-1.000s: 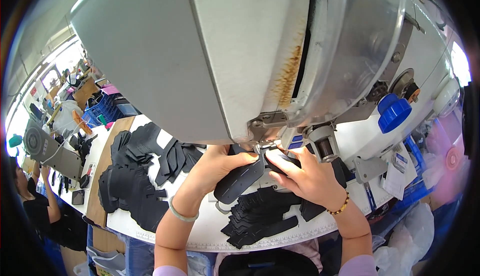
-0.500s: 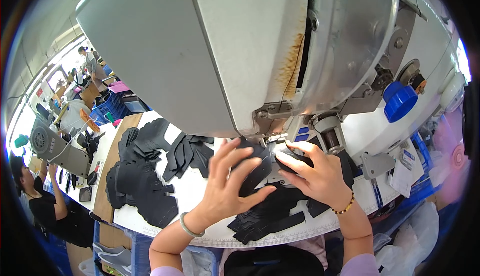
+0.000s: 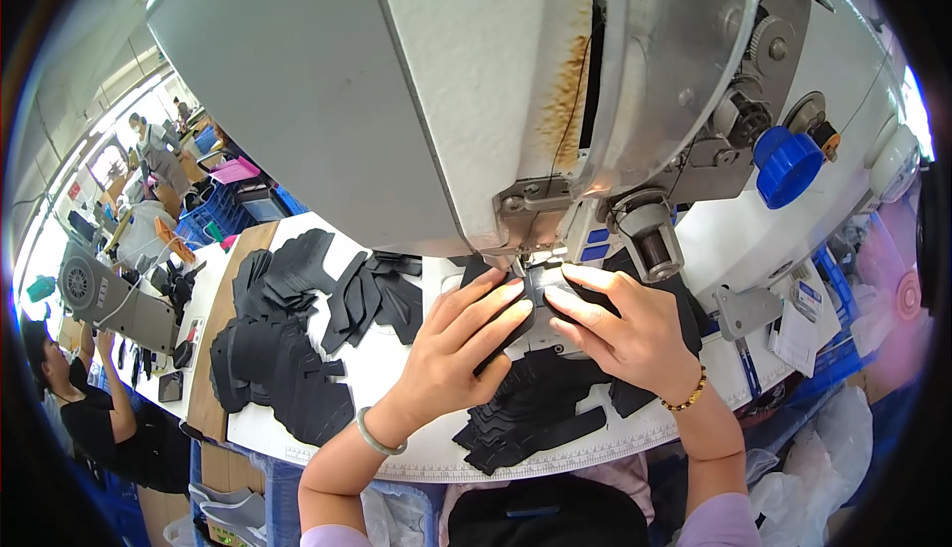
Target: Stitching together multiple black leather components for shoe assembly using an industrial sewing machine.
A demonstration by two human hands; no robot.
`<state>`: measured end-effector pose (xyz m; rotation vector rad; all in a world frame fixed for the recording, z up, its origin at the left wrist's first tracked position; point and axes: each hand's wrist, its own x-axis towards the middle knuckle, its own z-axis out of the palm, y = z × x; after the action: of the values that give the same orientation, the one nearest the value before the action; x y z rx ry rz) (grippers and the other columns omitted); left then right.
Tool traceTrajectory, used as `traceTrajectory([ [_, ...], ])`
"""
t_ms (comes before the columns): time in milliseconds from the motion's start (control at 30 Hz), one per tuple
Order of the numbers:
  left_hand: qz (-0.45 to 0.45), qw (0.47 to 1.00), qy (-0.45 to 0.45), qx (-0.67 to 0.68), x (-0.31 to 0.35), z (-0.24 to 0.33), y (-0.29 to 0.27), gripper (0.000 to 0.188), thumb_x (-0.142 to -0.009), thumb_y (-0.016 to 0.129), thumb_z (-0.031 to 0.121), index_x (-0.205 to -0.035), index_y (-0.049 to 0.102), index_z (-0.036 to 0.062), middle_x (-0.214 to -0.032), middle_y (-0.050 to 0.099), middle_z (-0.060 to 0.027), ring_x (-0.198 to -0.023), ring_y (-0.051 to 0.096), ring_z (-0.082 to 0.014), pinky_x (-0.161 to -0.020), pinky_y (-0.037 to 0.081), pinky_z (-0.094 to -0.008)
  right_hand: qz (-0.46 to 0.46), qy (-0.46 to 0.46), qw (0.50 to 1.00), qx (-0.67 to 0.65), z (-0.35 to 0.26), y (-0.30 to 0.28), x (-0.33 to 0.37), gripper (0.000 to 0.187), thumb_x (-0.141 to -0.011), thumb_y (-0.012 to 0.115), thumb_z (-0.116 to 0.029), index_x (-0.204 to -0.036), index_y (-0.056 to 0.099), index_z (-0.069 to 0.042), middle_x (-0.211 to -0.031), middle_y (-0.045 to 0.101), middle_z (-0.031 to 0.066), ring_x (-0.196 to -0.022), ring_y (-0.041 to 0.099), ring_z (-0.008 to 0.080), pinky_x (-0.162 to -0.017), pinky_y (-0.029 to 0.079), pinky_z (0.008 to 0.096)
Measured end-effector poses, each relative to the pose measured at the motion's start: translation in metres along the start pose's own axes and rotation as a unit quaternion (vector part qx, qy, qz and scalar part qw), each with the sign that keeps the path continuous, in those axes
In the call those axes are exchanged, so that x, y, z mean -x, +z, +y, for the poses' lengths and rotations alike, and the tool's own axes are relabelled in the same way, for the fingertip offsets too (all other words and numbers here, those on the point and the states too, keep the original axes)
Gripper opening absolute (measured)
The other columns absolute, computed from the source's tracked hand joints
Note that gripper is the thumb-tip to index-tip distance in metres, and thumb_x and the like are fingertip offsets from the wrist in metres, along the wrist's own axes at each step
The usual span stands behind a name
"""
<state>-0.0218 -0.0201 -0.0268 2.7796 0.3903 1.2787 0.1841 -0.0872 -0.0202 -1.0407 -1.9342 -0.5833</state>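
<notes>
Under the head of a large grey sewing machine (image 3: 426, 121), both my hands are at a black cut piece of material (image 3: 511, 334), beside the needle area (image 3: 535, 254). My left hand (image 3: 451, 349) has its fingers close together, bent over the left side of the piece. My right hand (image 3: 635, 334) pinches its right side, fingertips beside a small metal plate. The fingers hide much of the piece, so its full shape cannot be made out. Just below my hands lies a stack of black cut pieces (image 3: 531, 413), near the table's front edge.
More black pieces lie heaped (image 3: 283, 373) and fanned out (image 3: 372, 299) on the white table (image 3: 387, 378) at left. A blue knob (image 3: 788, 165) and a metal roller (image 3: 654, 249) stick out on the machine's right. Another person (image 3: 94, 398) works at far left.
My left hand has come down from a spread, raised pose, its fingers now together on the black piece. My right hand has stayed nearly in place, its fingers closer to the needle area.
</notes>
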Motion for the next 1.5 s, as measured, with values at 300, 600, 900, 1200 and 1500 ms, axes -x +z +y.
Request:
traceTrajectory([
  [300,-0.007,0.999,0.007,-0.038,-0.008,0.006,-0.006,0.044,-0.06,0.058,0.002,-0.103,0.064,0.0036,-0.109,0.061,-0.0111,-0.105,0.058,-0.0301,-0.083,0.045,-0.0376,-0.037,0.022,0.999,-0.005,-0.002,-0.005,-0.003,0.032,-0.07,0.073,-0.018,-0.1,0.066,-0.011,-0.086,0.058,0.0017,-0.061,0.054,0.0134,-0.048,0.042,0.0232],
  [600,0.017,0.999,0.003,-0.046,-0.02,0.002,-0.002,0.039,-0.061,0.058,0.001,-0.099,0.065,0.0035,-0.101,0.061,-0.0118,-0.096,0.06,-0.0293,-0.081,0.046,-0.0389,-0.011,0.055,0.998,-0.03,0.016,0.007,0.011,0.02,-0.066,0.075,-0.019,-0.083,0.067,-0.011,-0.082,0.057,0.004,-0.059,0.051,0.016,-0.047,0.041,0.0264],
  [900,0.094,0.995,0.0,0.012,-0.013,-0.021,0.009,0.034,-0.061,0.058,-0.004,-0.094,0.066,0.0032,-0.092,0.059,-0.0126,-0.082,0.058,-0.0291,-0.074,0.048,-0.0358,-0.004,0.052,0.997,-0.049,0.027,0.016,0.013,0.021,-0.062,0.072,-0.016,-0.077,0.063,-0.004,-0.086,0.058,0.0104,-0.069,0.053,0.0224,-0.057,0.044,0.0324],
  [1200,0.112,0.993,-0.001,0.021,-0.014,-0.021,0.01,0.035,-0.059,0.056,-0.006,-0.091,0.067,0.0021,-0.089,0.06,-0.0139,-0.078,0.058,-0.0294,-0.069,0.049,-0.0335,0.023,0.1,0.987,-0.125,0.023,0.019,0.006,0.018,-0.068,0.073,-0.011,-0.084,0.065,-0.005,-0.078,0.059,0.0067,-0.064,0.054,0.0226,-0.053,0.043,0.0309],
  [1500,0.102,0.994,0.025,0.002,-0.013,-0.013,0.009,0.036,-0.059,0.055,-0.006,-0.092,0.067,0.0011,-0.092,0.06,-0.0154,-0.081,0.06,-0.0306,-0.074,0.048,-0.0375,0.031,0.049,0.993,-0.102,0.022,0.011,0.009,0.021,-0.068,0.076,-0.013,-0.085,0.067,-0.006,-0.076,0.059,0.0062,-0.06,0.052,0.019,-0.049,0.041,0.0283],
])
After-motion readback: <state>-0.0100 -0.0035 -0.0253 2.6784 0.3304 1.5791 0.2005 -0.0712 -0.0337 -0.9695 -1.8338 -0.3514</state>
